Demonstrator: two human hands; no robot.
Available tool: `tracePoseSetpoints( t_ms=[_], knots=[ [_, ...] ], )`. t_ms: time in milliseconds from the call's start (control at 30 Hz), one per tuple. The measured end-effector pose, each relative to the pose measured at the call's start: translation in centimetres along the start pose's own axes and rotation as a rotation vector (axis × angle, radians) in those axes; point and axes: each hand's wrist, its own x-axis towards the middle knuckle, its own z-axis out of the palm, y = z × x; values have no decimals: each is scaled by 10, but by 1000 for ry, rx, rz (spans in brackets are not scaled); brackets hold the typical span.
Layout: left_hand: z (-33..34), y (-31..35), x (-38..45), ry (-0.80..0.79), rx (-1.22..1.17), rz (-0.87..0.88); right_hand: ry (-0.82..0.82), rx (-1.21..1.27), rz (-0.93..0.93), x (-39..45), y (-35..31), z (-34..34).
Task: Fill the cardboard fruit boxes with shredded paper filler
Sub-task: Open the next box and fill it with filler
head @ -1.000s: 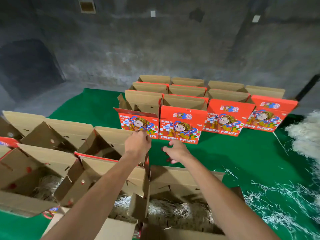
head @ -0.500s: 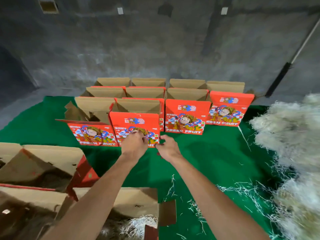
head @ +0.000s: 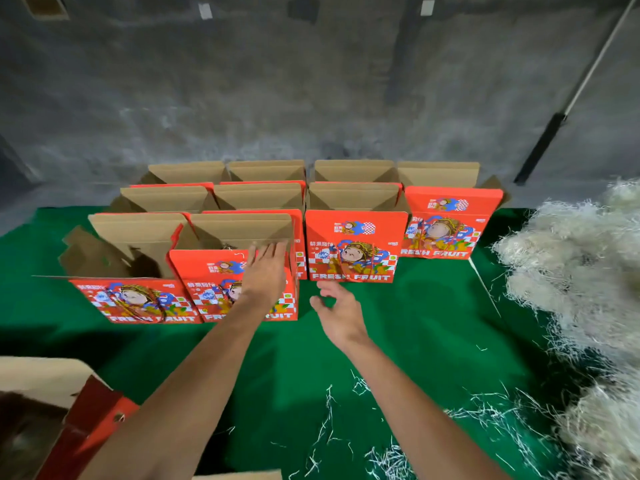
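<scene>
Left hand [head: 265, 271] flat, fingers straight over front fruit box [head: 235, 289] rim, likely to pull it closer. Right hand [head: 341, 315] relaxed, no grip. Shredded paper [head: 575, 271] heaped on green bench [head: 415, 323], right.

We are reaching our left hand [head: 265, 271] forward with straight fingers over the near wall of an open red fruit box [head: 221, 285], its fingertips lying at the box's top edge. Our right hand [head: 337, 311] is hovering over the green cloth [head: 398, 341] with fingers loosely curled, holding nothing. More open boxes are standing in rows behind. A pile of shredded paper [head: 581, 271] is lying to the right, with loose strands scattered across the cloth near us.
</scene>
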Motion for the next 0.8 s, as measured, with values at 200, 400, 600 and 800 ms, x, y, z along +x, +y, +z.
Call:
tracePoseSetpoints(
  t_ms=[200,400,600,800],
  knots=[
    [5,14,10,-72,-155,79,54,71,85,-9,37,-18],
    [-13,88,-38,-282,-310,258,175,101,75,-31,43,-66],
    [-36,184,-97,-331,-320,350,248,97,48,-82,76,-127],
    [-62,285,-164,-420,-401,370,362,216,159,-132,116,-201]
  ],
)
